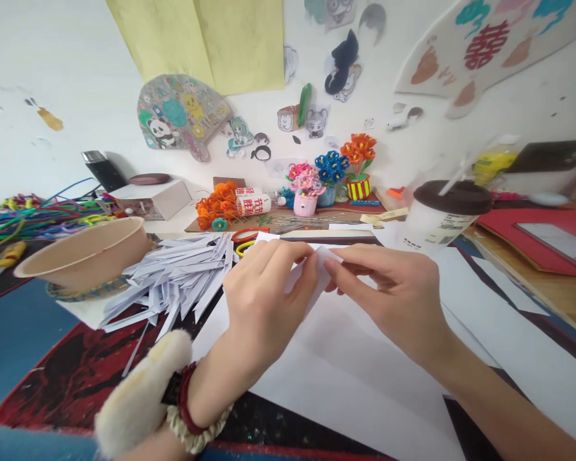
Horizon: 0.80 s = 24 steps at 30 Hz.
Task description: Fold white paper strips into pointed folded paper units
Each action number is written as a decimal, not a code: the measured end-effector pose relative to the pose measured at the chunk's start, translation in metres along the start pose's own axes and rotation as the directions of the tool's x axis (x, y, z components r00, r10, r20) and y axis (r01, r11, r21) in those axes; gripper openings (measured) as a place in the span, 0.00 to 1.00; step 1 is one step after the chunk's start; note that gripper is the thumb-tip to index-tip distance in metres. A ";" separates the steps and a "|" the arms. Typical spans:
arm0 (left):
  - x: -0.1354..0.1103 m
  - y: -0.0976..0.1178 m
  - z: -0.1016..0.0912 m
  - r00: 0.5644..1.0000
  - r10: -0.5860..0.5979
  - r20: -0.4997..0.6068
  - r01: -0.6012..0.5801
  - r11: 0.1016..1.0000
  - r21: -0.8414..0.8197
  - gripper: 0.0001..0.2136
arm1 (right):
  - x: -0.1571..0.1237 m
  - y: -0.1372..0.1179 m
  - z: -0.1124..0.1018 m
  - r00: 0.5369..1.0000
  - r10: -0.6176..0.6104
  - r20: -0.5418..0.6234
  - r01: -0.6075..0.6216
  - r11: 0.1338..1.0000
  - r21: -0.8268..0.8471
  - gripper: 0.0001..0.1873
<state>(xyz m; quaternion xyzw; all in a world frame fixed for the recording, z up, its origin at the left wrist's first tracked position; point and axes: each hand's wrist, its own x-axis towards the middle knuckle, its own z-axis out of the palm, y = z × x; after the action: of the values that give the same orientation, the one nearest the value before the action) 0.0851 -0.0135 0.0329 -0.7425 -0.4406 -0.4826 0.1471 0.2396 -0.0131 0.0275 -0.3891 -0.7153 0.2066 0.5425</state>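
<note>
Both hands meet above a large white sheet on the table. Between them is a small piece of folded white paper. My left hand pinches its left side between thumb and index finger; a fluffy band and scrunchies circle that wrist. With thumb and fingertips, my right hand grips the paper's right upper edge. The fingers partly cover the piece, so its full shape is hidden. Left of my left hand lies a heap of folded white paper strips.
A beige bowl stands left of the heap. Behind my hands are yellow-handled scissors and small pots of craft flowers. A lidded drink cup with a straw stands right, near a phone on a red folder.
</note>
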 end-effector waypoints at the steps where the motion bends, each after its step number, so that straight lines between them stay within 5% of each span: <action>1: -0.001 -0.001 0.001 0.999 0.039 -0.012 -0.039 0.999 0.026 0.05 | 0.000 0.000 0.000 1.000 -0.008 0.002 0.008 1.000 -0.002 0.07; 15: -0.011 -0.011 0.002 0.962 0.266 0.064 -0.273 0.945 0.180 0.07 | -0.001 -0.001 0.002 0.999 -0.051 -0.001 0.050 0.999 -0.012 0.07; 20: -0.008 -0.004 0.001 0.995 0.089 0.040 -0.091 0.994 0.053 0.05 | 0.002 0.001 0.000 0.996 0.089 -0.026 -0.086 0.993 0.078 0.06; 24: 0.002 -0.001 -0.002 0.952 -0.224 0.207 0.277 0.921 -0.275 0.04 | 0.006 0.005 -0.001 0.969 0.237 -0.072 -0.224 0.962 0.157 0.05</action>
<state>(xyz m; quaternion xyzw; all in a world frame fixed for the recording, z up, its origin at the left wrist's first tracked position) 0.0837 -0.0129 0.0351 -0.7322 -0.4646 -0.4933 -0.0693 0.2417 -0.0052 0.0283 -0.4375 -0.6227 0.3028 0.5737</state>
